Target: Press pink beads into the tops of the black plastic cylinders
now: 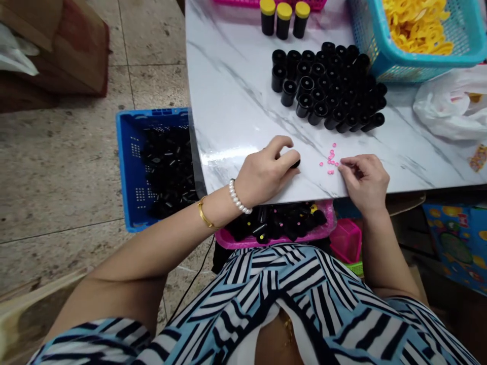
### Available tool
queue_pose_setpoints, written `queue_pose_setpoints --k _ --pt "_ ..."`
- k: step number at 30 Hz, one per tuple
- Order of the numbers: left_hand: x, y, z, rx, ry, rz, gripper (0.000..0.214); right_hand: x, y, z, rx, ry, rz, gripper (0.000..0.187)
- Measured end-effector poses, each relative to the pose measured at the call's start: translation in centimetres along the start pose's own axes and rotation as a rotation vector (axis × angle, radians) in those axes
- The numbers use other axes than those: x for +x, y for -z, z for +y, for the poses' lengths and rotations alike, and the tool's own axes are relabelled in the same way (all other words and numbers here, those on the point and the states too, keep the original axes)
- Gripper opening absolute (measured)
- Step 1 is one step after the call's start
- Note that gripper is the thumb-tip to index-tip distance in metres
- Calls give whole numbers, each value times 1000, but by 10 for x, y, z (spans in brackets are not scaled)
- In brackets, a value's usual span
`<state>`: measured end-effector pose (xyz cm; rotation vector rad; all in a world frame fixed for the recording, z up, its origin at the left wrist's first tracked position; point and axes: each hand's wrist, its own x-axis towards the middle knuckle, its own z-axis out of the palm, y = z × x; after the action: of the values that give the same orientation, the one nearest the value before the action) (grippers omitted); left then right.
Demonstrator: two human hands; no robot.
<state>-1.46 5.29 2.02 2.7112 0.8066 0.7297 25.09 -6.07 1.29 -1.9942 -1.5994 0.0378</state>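
Observation:
My left hand (268,170) rests at the table's front edge, its fingers closed around a small black part (296,163) that is mostly hidden. To its right, a loose group of small pink rings (331,156) lies scattered on the white marbled tabletop (236,91). My right hand (363,177) is at the right side of these rings, thumb and index finger nearly together. A pink ring touches or sits right beside those fingertips; whether it is pinched I cannot make out. Beyond both hands stands a dense cluster of black cylindrical containers (319,109), upright and without caps.
Three black containers with yellow caps (283,20) stand at the back. A turquoise basket (399,58) holds yellow pieces, near a white plastic bag (449,106). Below the table edge is a pink tray (331,223) of black parts; a blue crate (124,167) stands left.

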Motion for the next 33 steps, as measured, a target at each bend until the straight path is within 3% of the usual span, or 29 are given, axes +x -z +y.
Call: queue_pose_setpoints --k 3,5,8,11,15,20,22,27,33 --pt "6 6 10 6 23 -99 19 10 4 2 -29 -4 -56 10" --pt "5 13 16 40 91 -129 34 14 5 3 -36 -25 -87 10" --pt "-6 18 21 47 209 -101 47 17 6 3 -40 -50 -101 11" --pt "-21 10 19 -69 288 -32 34 17 10 -6 14 -118 -64 13" --pt "-30 -4 17 -211 315 93 29 14 16 -43 380 -292 -50 17" --pt "-29 -6 21 -150 311 111 27 15 0 -100 605 -265 -345 13" --pt "-30 -4 23 -110 307 104 28 18 -11 -111 611 -230 -393 11" --pt "-32 -4 25 -81 318 74 26 20 -22 -114 571 -187 -356 10" --pt "-32 -3 25 -107 325 68 19 20 -28 -111 753 -372 -434 18"
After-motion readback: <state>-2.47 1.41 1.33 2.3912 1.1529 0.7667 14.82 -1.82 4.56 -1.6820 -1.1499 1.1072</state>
